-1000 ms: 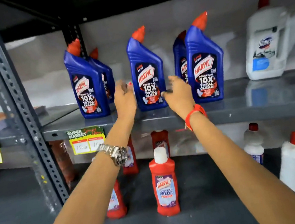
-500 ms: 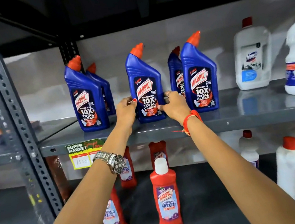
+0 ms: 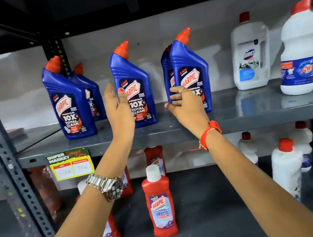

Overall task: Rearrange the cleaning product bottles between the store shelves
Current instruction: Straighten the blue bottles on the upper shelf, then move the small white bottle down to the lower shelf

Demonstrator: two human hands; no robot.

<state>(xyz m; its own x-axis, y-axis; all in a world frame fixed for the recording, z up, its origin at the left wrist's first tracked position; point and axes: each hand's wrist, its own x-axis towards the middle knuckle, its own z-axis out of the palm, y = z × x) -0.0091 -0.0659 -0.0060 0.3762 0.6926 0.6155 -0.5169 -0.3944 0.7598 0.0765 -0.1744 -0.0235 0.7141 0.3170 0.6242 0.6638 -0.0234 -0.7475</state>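
Several blue Harpic bottles with orange caps stand on the upper grey shelf (image 3: 251,113). The middle blue bottle (image 3: 137,85) stands alone and upright. My left hand (image 3: 119,111) is flat and open beside its left side, holding nothing. My right hand (image 3: 187,105) reaches to the front right blue bottle (image 3: 190,67); its fingers curl against that bottle's left edge, the thumb apart. A rear blue bottle (image 3: 166,70) stands just behind it. Two more blue bottles (image 3: 69,102) stand at the left. Red Harpic bottles (image 3: 159,204) stand on the lower shelf.
White bottles (image 3: 249,55) and a blue-labelled white one (image 3: 299,54) stand at the right of the upper shelf. More white bottles (image 3: 285,166) stand on the lower shelf at right. A perforated steel post (image 3: 0,140) rises at left. A yellow price tag (image 3: 70,163) hangs on the shelf edge.
Both hands have let go of the middle blue bottle. My left hand opened and rose beside it; my right hand moved right onto the front right blue bottle.
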